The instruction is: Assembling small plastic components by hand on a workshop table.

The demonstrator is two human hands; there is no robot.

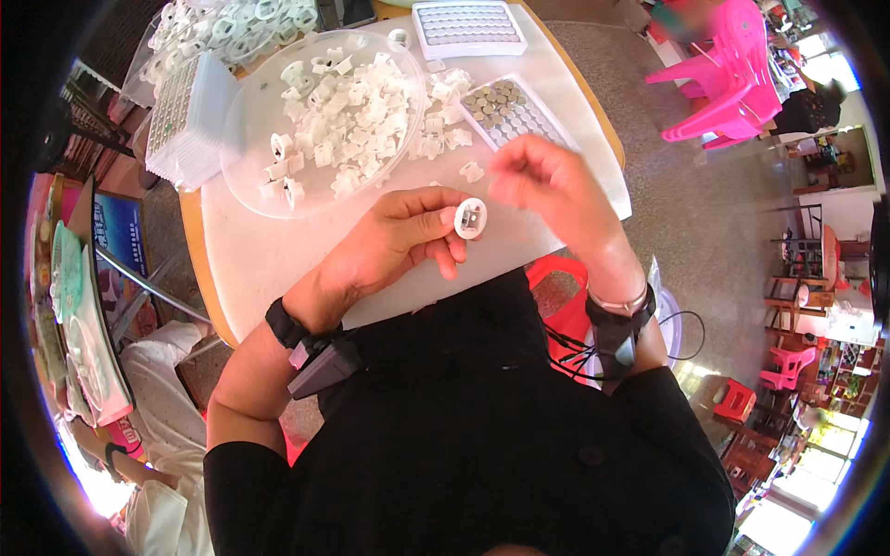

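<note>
My left hand (385, 236) is closed, pinching a small round white plastic housing (471, 219) between thumb and fingers. The housing's open side faces up and shows a metal piece inside. To its right, my right hand (565, 195) hovers over the table with bent fingers. Motion smears its fingertips, so I cannot make out whether they hold anything. Just beyond that hand lies a white tray (554, 122) with silver button cells (501, 102) heaped on its far left part. Beyond my left hand, a pile of loose white plastic parts (357, 120) fills a round translucent lid or tray (243, 190).
Another white tray (471, 51) with rows of round pieces sits at the table's far edge. Stacked white trays (190, 120) stand at the far left, near a bin of white parts (232, 32). Pink chairs (728, 79) stand at the right. Another person's arm (139, 468) shows at lower left.
</note>
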